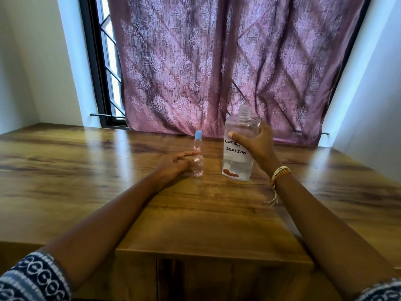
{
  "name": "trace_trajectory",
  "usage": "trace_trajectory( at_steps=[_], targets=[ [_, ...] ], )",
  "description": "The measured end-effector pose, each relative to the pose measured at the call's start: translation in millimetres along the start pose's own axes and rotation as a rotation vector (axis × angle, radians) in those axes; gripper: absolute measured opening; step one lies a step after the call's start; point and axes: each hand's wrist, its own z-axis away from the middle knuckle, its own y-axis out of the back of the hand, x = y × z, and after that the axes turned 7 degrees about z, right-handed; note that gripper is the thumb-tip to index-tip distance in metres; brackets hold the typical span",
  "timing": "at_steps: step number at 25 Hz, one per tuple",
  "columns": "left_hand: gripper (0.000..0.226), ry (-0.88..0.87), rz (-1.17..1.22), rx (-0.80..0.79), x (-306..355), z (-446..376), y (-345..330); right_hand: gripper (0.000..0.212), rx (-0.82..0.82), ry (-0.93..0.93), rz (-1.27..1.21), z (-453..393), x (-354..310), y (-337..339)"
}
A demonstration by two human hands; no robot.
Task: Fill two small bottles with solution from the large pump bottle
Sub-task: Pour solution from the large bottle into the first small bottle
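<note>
Right hand (pixel 258 146) lifts the large clear labelled plastic bottle (pixel 239 148), pump removed, for pouring; beside it, left hand (pixel 175 165) loosely steadies the uncapped small clear bottle (pixel 198 167) on the wooden worktop (pixel 195 213).

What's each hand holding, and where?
Right hand grips the large bottle around its labelled body. Left hand steadies the uncapped small bottle near its neck.

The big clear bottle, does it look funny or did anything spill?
The large clear plastic bottle has no pump on top, just a bare threaded neck, and the right hand holds it tilted off the wooden table. No spill shows.
</note>
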Motion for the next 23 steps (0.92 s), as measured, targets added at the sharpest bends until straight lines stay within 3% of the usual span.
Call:
trace_trajectory(
  at_steps=[7, 18, 23],
  targets=[
    [0.030, -0.007, 0.107, 0.008, 0.7, -4.8, 3.5, 0.066, -0.058, 0.360, 0.330, 2.3, 17.4, -6.5],
    [0.014, -0.083, 0.082, 0.003, -0.3, -0.2, -5.1, 0.069, -0.254, 0.593, 0.626, 9.7, 20.7, -9.9],
    [0.025, -0.074, 0.028, -0.010, 0.0, 0.9, -4.3, 0.064, -0.238, 0.717, 0.729, 8.5, 21.3, -12.5]
  ],
)
